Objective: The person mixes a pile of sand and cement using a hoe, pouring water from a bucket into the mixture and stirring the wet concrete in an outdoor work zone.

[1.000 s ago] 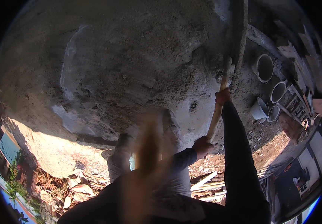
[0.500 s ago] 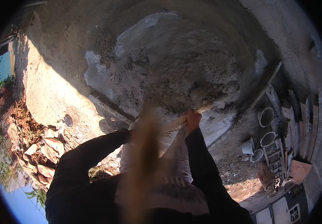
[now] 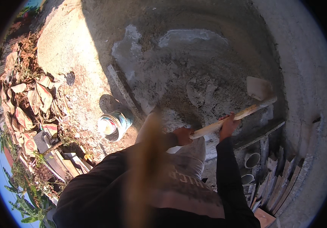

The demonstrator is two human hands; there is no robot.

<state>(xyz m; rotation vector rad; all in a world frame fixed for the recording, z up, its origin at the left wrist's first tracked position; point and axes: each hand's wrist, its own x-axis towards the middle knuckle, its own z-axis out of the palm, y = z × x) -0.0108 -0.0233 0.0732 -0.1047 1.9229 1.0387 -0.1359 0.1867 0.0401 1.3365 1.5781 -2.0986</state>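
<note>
My left hand (image 3: 183, 136) is wrapped round the lower part of a hoe's pale wooden handle (image 3: 211, 128), close to my body. Farther up the same handle, my right hand (image 3: 228, 124) is closed on it. The hoe's flat, roughly rectangular blade (image 3: 259, 88) shows at the far right end, above grey wet mortar (image 3: 201, 87). Whether the blade touches the mix, I cannot tell. The mortar spreads over the ground ahead of me, with pale watery patches along its left and far sides.
A wooden board (image 3: 125, 89) borders the mix at left, another (image 3: 260, 135) at right. A paint bucket (image 3: 115, 126) stands near my left leg. Crumpled sacks (image 3: 40, 98) lie farther left. Buckets (image 3: 252, 160) and planks (image 3: 285, 182) line the right wall. A blurred brown strip covers the lower middle.
The hoe has swung to the right, and its blade has come into sight. Both hands moved right with the handle; my left hand now shows. The view has turned, bringing in the paint bucket.
</note>
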